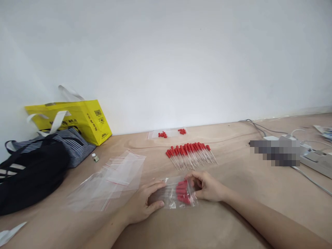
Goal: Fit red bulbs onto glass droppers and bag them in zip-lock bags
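Note:
A clear zip-lock bag (169, 202) lies on the table in front of me, with several red-bulbed droppers (183, 192) inside, their bulbs toward the right end. At that right end, my right hand (207, 186) is closed in a pinch on the bag's edge by the seal. My left hand (145, 202) curves round the left end, thumb near side and fingers far side, gripping the bag. Just beyond, a row of loose droppers (190, 154) lies with red bulbs pointing away from me. Farther back, another clear bag (172, 133) holds red bulbs and thin tubes.
Overlapping flat clear bags (119, 176) are spread at the left. Behind them stand a small bottle (95, 157), a black bag (33, 176), a striped bag (80, 147) and a yellow bag (101, 128). At right are a power strip (319, 162) and cables (311, 183). A wall borders the table's back.

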{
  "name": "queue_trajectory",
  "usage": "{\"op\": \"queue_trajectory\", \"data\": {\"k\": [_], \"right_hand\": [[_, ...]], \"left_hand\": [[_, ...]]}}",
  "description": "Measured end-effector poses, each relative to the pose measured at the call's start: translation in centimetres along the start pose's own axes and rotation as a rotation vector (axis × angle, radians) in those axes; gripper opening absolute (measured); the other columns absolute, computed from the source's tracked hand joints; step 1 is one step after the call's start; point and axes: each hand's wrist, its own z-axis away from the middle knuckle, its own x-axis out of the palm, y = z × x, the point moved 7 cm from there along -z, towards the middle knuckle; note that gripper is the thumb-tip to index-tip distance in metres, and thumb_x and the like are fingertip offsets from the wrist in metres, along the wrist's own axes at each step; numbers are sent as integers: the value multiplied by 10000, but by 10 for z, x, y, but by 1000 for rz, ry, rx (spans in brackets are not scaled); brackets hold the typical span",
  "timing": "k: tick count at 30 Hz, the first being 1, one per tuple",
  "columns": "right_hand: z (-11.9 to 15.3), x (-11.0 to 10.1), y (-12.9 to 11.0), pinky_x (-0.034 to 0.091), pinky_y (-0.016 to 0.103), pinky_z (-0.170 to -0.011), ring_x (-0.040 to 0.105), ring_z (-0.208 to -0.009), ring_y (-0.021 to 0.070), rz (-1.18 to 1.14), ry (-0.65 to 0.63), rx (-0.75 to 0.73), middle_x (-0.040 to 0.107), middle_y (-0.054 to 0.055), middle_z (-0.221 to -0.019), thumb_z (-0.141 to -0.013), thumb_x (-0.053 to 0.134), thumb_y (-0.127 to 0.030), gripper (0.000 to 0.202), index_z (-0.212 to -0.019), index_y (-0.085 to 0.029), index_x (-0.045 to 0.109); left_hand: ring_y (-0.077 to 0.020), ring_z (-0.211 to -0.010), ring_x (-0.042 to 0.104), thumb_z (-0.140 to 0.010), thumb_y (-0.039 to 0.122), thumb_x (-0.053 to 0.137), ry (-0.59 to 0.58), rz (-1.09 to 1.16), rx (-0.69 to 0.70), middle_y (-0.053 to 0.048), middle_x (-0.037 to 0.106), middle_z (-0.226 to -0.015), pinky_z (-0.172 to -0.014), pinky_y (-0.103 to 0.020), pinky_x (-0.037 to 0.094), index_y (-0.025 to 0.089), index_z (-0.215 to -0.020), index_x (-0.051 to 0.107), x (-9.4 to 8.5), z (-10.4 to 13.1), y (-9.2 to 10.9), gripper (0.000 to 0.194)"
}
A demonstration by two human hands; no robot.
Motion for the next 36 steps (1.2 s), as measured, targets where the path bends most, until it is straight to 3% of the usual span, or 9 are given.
{"op": "queue_trajectory", "data": {"k": [3,5,10,16,21,23,27,29,36], "right_hand": [[-1,-3,-2,314,188,-478,419,-531,75,78,106,10,486,-48,-632,-527,740,-384,494,-943,-185,565],[-1,-4,-4,316,186,-477,425,-527,76,118,98,-7,495,-50,-631,-523,744,-367,540,-997,-196,553],[-2,-12,0,312,179,-452,396,-475,64,127,27,-38,463,-50,-584,-714,592,-295,359,-1058,-196,563],[-6,-8,-12,387,233,-633,543,-715,128,333,106,-166,617,9,-802,-775,520,-252,172,-883,-245,655],[-10,-4,-10,390,217,-578,535,-622,110,292,140,-154,587,-3,-683,-745,575,-327,145,-720,-205,650],[-10,-6,-10,382,210,-550,516,-594,103,276,140,-179,552,-3,-647,-730,589,-373,207,-653,-186,636],[-6,-7,-13,358,197,-511,472,-559,90,265,126,-220,500,-9,-623,-709,608,-397,260,-599,-163,581],[-3,-5,-17,336,190,-498,457,-557,84,305,130,-229,499,-10,-646,-713,607,-358,219,-623,-164,560],[-2,18,-38,279,213,-503,440,-559,90,560,196,-294,506,-8,-663,-742,534,-283,140,-661,-169,524]], "left_hand": [[-236,-1163,409,-773,362,511,8,0,15,-48,472,-1262,-969,-426,327,252,-1205,453,0,0,-1,450],[-235,-1174,396,-780,359,502,1,-6,9,-51,463,-1270,-974,-429,320,249,-1217,442,1,0,-3,454],[-248,-1218,332,-782,379,504,-28,-4,18,-28,441,-1291,-993,-462,278,286,-1231,420,1,0,-7,466],[-263,-1236,300,-778,348,521,-92,16,19,-25,430,-1300,-982,-479,288,293,-1238,414,-2,2,0,476],[-242,-1209,351,-787,299,507,-80,26,65,-13,472,-1265,-982,-468,293,306,-1232,417,-3,1,5,454],[-239,-1200,362,-779,301,519,-32,8,78,-18,459,-1275,-978,-446,310,294,-1219,437,-5,-1,1,447],[-225,-1119,441,-798,272,483,285,-116,47,-39,516,-1198,-959,-411,341,256,-1107,536,-25,-4,-10,314],[-213,-1056,487,-810,276,460,378,-137,43,-46,556,-1118,-920,-380,381,248,-1059,554,-30,-2,-8,269],[-229,-944,538,-667,448,603,257,-43,146,-67,551,-1057,-795,-328,452,201,-869,524,-9,11,31,328]]}}
